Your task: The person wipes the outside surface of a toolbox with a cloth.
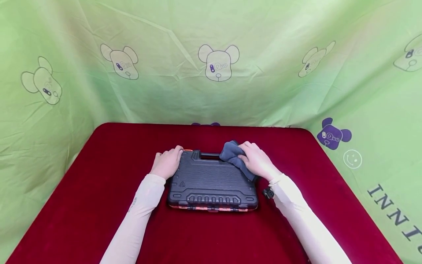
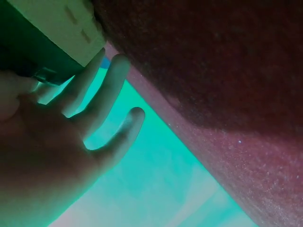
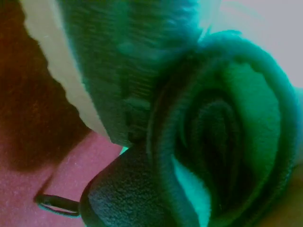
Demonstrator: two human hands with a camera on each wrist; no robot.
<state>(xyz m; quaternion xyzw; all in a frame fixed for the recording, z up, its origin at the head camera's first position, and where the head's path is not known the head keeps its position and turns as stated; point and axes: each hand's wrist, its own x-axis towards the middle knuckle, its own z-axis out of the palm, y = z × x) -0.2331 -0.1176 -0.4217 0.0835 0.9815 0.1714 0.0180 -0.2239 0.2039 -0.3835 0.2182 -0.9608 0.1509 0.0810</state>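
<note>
On the desk (image 1: 99,190) under its dark red fabric cover: rectangular black case of textured hard plastic (image 1: 211,176) near the middle, handle side away from the person, orange parts (image 1: 197,208) along its near edge.
Cloth: soft blue-grey fabric cloth (image 1: 232,151), bunched over the case's far right corner and part of the handle (image 1: 211,154); small hanging loop (image 3: 71,203) shows in the right wrist view.
Right hand: right hand (image 1: 258,161) pinches the cloth between thumb and fingers, against the case.
Left hand: left hand (image 1: 166,163) at the case's far left corner; several fingers (image 2: 118,75) spread apart, thumb by the case edge. Cannot tell whether it pinches the edge or only steadies it.
Step in hand: judged as wiping the case, cloth at the handle end.
Next move: probably calls for drawing the cloth across the lid or along the right side with even pressure, the left hand bracing the far corner against sliding.
Case marking: small triangular symbol (image 1: 182,183) at left; no brand legible.
Curtain: pale green fabric curtain (image 1: 165,99); large dark letters (image 1: 385,202) read "INNI", then cut off. Print inside the mouse-eared heads (image 1: 219,66) too small to read surely.
Left sleeve: white fabric sleeve (image 1: 128,234) bears small dark lettering, illegible.
</note>
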